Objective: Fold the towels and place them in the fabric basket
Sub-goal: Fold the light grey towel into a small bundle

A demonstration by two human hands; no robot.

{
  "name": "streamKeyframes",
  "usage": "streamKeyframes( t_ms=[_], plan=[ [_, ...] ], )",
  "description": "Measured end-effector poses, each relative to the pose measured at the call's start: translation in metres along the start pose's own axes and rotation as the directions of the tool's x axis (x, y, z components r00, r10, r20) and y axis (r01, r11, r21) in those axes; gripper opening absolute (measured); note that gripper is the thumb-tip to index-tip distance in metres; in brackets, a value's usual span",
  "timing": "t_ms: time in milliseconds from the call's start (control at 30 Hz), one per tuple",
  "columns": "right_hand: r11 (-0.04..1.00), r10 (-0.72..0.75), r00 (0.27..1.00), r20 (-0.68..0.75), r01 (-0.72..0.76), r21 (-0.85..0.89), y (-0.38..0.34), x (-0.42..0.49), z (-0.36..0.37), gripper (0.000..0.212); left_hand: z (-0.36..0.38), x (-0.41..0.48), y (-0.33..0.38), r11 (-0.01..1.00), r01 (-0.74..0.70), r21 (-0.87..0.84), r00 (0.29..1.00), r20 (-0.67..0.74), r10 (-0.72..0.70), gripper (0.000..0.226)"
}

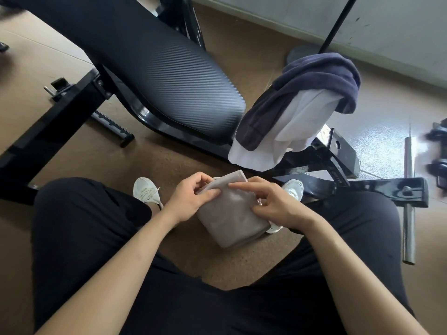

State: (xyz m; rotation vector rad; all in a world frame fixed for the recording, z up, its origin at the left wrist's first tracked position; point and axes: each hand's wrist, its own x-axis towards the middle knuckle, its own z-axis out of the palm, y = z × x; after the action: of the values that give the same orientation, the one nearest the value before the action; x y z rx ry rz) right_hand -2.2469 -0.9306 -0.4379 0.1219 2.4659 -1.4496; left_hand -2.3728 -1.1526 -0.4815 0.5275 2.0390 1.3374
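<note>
We are seeing a seated person in black trousers [84, 226], and both hands are working a folded grey towel [232, 218]. The towel is being held low between the knees, over the brown floor [193, 259], with the white shoes [147, 193] just beyond it. The left hand [191, 198] is pinching the towel's upper left edge, fingers [208, 195] on top and thumb curled in. The right hand [274, 205] is gripping the right edge, one finger stretched across the top fold and the rest curled at the side. Two more towels are hanging ahead to the right, unfolded. A navy towel [314, 76] is lying over a white towel [290, 126], both draped on the end of a black frame [341, 153] beside a padded black seat [169, 81]. A steel bar [408, 213] is lying at far right.
</note>
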Motion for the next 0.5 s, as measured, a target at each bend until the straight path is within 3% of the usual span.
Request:
streamKeyframes(
  t_ms=[167, 367, 500],
  plan=[
    [0.992, -0.007, 1.0, -0.006, 0.006, -0.124, 0.006, 0.006, 0.013, 0.076, -0.001, -0.004, 0.0, 0.997, -0.027, 0.072, 0.997, -0.073, 0.032, 0.026],
    [0.981, 0.054, 0.981, -0.188, -0.088, -0.173, 0.012, 0.012, 0.022, 0.079, -0.008, -0.007, 0.003, 1.0, 0.01, 0.02, 1.0, -0.003, -0.01, 0.072],
    [0.994, 0.067, 0.964, -0.257, -0.088, -0.069, 0.01, 0.011, 0.022, 0.078, -0.009, -0.007, 0.004, 0.999, 0.025, -0.045, 0.999, 0.048, -0.023, 0.039]
  ],
)
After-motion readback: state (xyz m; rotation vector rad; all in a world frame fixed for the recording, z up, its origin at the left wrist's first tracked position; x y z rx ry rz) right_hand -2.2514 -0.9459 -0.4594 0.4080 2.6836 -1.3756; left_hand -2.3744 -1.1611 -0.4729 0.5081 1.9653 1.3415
